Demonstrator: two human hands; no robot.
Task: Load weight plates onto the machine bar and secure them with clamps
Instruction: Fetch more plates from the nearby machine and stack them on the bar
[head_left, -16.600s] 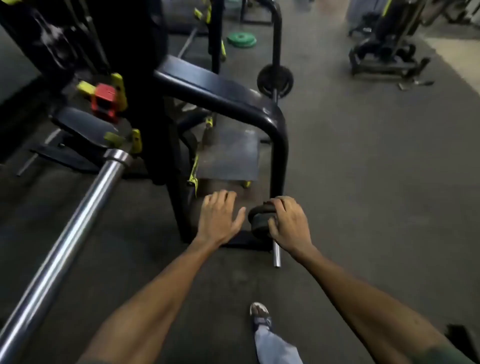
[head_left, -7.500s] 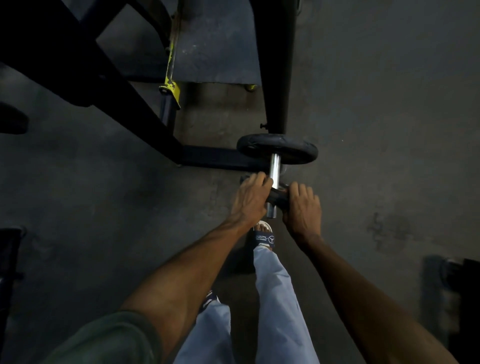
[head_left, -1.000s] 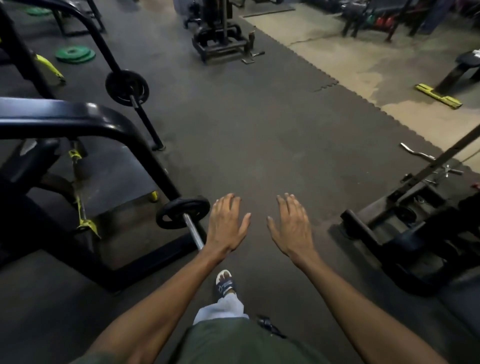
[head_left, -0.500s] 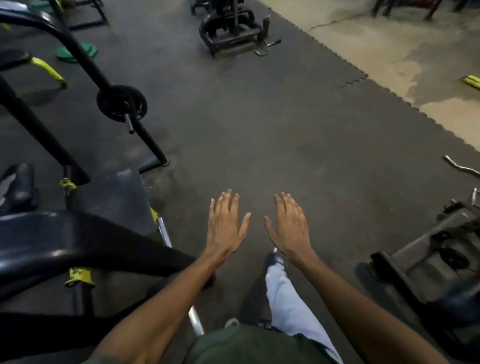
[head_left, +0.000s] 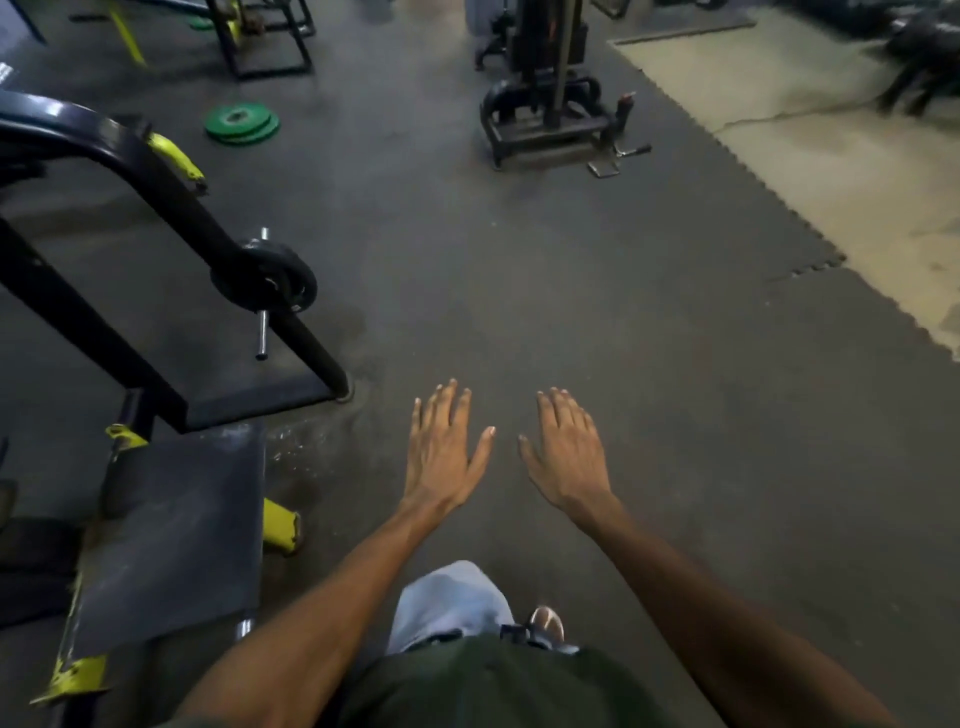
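My left hand (head_left: 441, 447) flat, fingers straight and spread, holding nothing. My right hand (head_left: 569, 449) same, just beside it, palm down over floor mat (head_left: 649, 364). Both empty, so likely between loads, free for next plate. Black plate (head_left: 265, 278) sits on steel peg (head_left: 262, 332) of machine frame (head_left: 156, 187), ahead to my left; cannot tell if clamp is on it. Green plates (head_left: 241, 123) lie stacked on floor farther off, well apart, probably next pickup.

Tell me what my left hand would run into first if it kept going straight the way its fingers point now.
Probably nothing close: the left hand is flat and empty, fingers pointing ahead over bare floor mat. The black plate and green plates lie off to its left. Farther on, the black machine base seems roughly in line; depth is unclear.
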